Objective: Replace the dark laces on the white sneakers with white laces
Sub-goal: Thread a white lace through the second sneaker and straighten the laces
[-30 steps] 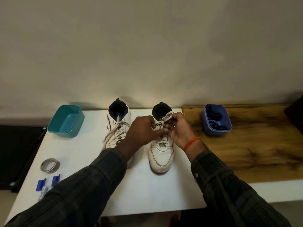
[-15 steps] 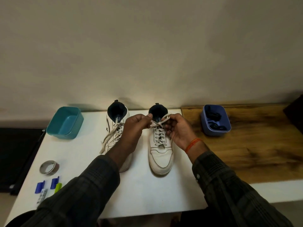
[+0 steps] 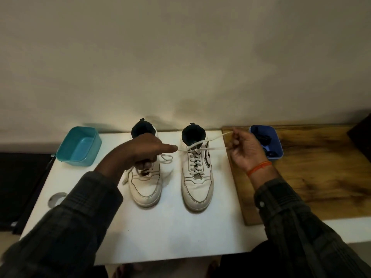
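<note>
Two white sneakers stand side by side on the white counter [image 3: 172, 233], toes toward the person. The left hand [image 3: 140, 153] pinches one end of the white lace [image 3: 202, 152] over the left sneaker [image 3: 145, 187]; the right hand [image 3: 246, 152] grips the other end, drawn taut across the right sneaker [image 3: 197, 185]. Dark laces [image 3: 265, 140] lie in the blue tray [image 3: 278, 145] beside it.

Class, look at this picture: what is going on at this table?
A person is lacing white sneakers. The left hand and right hand each pinch an end of the white lace, pulling it taut sideways across the top of the right sneaker. Dark laces lie in the blue tub.
</note>
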